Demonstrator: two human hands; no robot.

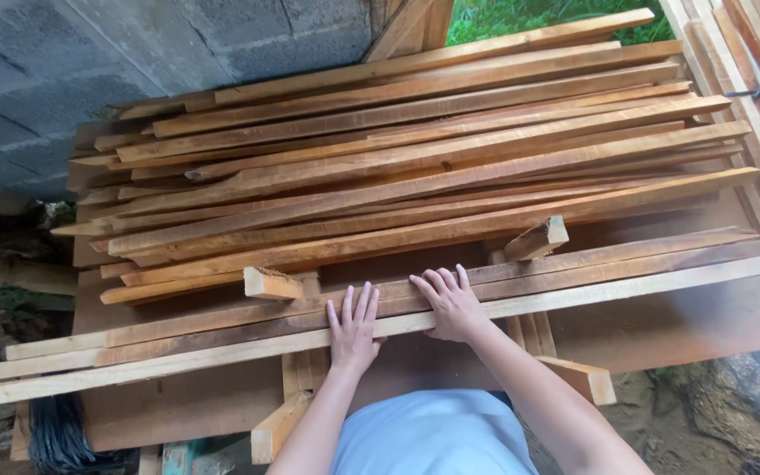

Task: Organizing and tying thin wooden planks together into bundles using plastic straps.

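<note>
Outdoor bench point(679, 325) by block wall point(90, 62) | left hand point(354, 332), right hand point(450, 303) flat, fingers spread, gripping nothing | pressing 3 front slats point(626, 273) | stacked planks point(415, 167) behind | step: aligning slats; squaring needs even push

- Left hand point(354, 332): palm down, fingers extended and slightly spread, forearm bare.
- Right hand point(450, 303): palm down, fingers extended, wrist angled inward.
</note>
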